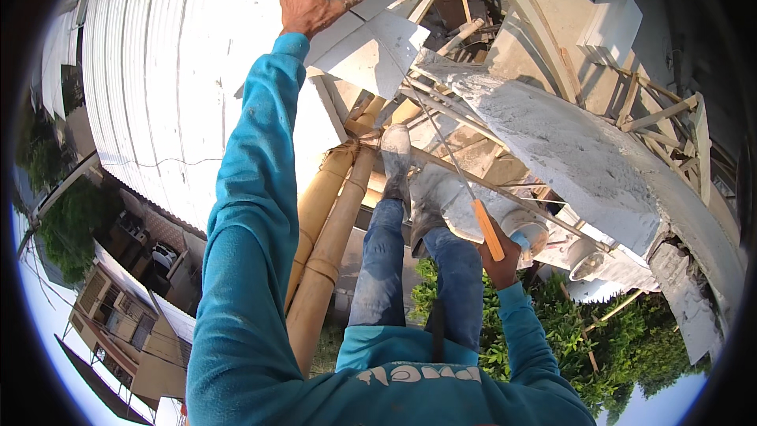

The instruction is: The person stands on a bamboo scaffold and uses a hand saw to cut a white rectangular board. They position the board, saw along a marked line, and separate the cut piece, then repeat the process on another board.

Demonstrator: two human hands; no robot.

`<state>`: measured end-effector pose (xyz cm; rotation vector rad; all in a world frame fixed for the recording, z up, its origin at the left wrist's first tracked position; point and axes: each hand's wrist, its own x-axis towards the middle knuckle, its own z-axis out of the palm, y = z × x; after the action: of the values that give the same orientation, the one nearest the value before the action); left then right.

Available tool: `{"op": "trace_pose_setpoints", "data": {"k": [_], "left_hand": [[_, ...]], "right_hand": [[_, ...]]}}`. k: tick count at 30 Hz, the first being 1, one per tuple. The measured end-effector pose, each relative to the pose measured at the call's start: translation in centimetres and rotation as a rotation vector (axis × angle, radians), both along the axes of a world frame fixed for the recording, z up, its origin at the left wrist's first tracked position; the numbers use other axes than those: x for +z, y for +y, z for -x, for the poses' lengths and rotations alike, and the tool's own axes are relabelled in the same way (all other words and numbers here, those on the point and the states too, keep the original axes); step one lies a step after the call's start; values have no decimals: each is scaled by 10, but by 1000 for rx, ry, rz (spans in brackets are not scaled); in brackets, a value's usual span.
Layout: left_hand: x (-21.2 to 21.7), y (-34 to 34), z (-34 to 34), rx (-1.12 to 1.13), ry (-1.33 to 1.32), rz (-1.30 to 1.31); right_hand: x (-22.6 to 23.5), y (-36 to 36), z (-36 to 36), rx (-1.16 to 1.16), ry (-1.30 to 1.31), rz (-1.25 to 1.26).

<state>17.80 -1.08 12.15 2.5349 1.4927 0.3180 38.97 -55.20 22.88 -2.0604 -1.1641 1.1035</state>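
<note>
A slim orange tool handle (486, 226) hides part of the right hand (507, 265); we lose the tan bamboo poles (324, 264) behind a teal sleeve (243, 292), the white corrugated sheet (142, 71) past the top edge.

1 row of wht lettering (419, 375), approx. upside-down, on person's teal shirt (386, 402)

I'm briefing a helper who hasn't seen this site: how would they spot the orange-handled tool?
Find the broad, weathered grey concrete slab right of centre. Below and left of it, the person's right hand grips the tool, whose long thin shaft points up and left toward pale sheets. Its bright orange handle sets it apart from the tan bamboo poles further left.
</note>
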Motion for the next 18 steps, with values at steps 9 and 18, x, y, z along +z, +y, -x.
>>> {"op": "trace_pose_setpoints", "data": {"k": [9,18], "left_hand": [[15,-42,-24,-10,96,-50],[10,-37,-27,34,-21,16]], "right_hand": [[76,-60,1,-54,-41,182],[80,-86,26,-175,-12,299]]}}
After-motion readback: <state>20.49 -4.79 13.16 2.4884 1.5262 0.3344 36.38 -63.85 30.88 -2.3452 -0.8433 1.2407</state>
